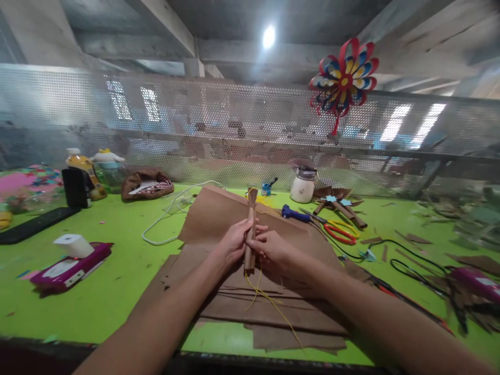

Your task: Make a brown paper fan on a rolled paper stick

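Upright between both hands is a brown paper roll [248,260], its upper end gathered and frayed, with yellow string [273,304] trailing from the bottom. My left hand [234,239] is closed around the roll from the left. From the right, my right hand [271,247] pinches the same roll, fingers curled on it. Beneath the hands lies a stack of brown paper sheets [219,213]. Just right of the sheets are a blue glue gun [295,213] and scissors [339,232] with red and yellow handles.
A white jar [302,185] and a small blue bottle [266,189] stand at the back. At left are a purple tape dispenser [72,268], a black phone [76,187] and a brown pouch [146,185]. A black cable [402,250] and paper scraps lie right. A paper flower [344,80] hangs on the mesh.
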Motion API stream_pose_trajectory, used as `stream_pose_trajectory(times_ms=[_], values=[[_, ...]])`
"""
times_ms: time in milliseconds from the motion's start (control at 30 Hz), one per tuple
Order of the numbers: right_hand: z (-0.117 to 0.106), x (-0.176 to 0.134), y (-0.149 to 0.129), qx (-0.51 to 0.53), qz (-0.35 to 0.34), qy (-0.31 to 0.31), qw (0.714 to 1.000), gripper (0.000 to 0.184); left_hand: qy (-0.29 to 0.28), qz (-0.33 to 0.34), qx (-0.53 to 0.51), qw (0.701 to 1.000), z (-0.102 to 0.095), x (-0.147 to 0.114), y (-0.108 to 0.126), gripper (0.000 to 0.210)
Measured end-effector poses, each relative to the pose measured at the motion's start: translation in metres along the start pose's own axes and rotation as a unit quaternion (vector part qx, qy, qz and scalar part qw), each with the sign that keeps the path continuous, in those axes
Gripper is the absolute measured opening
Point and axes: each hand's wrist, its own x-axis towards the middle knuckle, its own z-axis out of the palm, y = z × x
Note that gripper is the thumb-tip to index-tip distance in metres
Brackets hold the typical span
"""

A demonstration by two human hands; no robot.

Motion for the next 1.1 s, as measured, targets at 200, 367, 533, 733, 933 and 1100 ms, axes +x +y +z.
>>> stream_pose_trajectory(times_ms=[200,367,533,733,933,1100], values=[[-0.006,-0.006,-0.004,0.027,0.05,0.013,0.998,0.029,0.016,-0.011,0.003,1.0,0.003,-0.001,-0.005,0.007],[-0.009,-0.011,-0.003,0.036,0.065,0.028,0.997,0.027,0.0,-0.023,0.06,0.998,0.002,-0.002,-0.004,0.015],[-0.013,-0.013,0.005,0.033,0.05,0.029,0.998,0.024,0.011,0.066,0.329,0.942,-0.001,-0.002,0.003,0.029],[-0.014,-0.014,0.013,0.033,0.034,0.039,0.998,0.026,0.126,0.231,0.694,0.67,0.001,-0.009,0.02,0.025],[-0.015,-0.016,0.017,0.037,0.016,0.037,0.998,0.031,0.188,0.324,0.803,0.463,-0.016,-0.002,0.064,0.028],[-0.013,-0.017,0.013,0.062,0.022,0.038,0.997,0.03,0.142,0.288,0.857,0.402,-0.008,0.028,0.097,0.036]])
